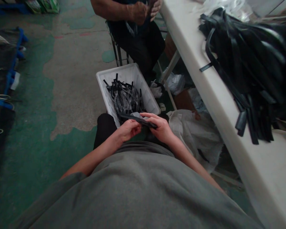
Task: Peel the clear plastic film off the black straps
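- Both hands, left hand (126, 131) and right hand (160, 128), are gripping a black strip (138, 119) over the lap, fingers closed on it.
- A white bin (131, 72) of finished strips is sitting at twelve o'clock.
- A co-worker's hands (144, 11) are working beyond it.

left hand (127, 130) curled, right hand (160, 127) apparently pinching, forearms converging

Bin (102, 79) w/ strips (125, 95) ahead of hands, table (264, 171) right, strap pile (250, 63) on it, prob.
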The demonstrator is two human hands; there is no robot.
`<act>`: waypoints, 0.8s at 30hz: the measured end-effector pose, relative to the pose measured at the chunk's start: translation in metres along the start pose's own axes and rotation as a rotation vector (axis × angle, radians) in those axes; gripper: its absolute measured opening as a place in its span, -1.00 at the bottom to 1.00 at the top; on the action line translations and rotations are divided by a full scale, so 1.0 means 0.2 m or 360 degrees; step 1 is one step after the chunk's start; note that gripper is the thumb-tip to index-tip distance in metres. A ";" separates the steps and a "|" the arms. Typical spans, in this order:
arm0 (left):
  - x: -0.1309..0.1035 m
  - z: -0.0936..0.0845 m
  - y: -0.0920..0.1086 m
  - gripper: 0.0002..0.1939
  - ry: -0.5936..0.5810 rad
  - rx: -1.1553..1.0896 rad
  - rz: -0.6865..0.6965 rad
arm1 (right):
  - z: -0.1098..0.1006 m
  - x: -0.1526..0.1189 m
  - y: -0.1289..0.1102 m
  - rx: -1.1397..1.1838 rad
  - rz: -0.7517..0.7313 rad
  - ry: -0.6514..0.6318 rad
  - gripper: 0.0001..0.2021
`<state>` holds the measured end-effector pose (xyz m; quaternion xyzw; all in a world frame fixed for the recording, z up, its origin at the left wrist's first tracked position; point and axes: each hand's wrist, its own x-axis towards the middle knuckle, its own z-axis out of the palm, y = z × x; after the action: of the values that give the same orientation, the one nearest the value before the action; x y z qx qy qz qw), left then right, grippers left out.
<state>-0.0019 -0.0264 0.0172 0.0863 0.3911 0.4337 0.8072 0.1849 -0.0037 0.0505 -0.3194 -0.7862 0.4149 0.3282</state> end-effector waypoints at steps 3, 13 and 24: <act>-0.01 0.03 -0.04 -0.78 -0.0072 0.0058 0.0096 | 0.04 0.03 0.01 -0.0094 -0.0078 0.0062 -0.76; 0.17 -0.05 0.16 -0.64 0.0179 -0.0467 0.0250 | -0.20 -0.16 -0.19 0.0279 0.0767 0.0059 -0.79; 0.21 -0.12 0.36 -0.72 0.0292 -0.0025 0.0826 | -0.12 -0.17 -0.06 0.0687 0.0944 -0.0024 -0.56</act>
<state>-0.0508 0.0452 0.0114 0.1378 0.4240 0.6350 0.6309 0.2202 -0.0243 0.0632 -0.4539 -0.5561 0.6506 0.2477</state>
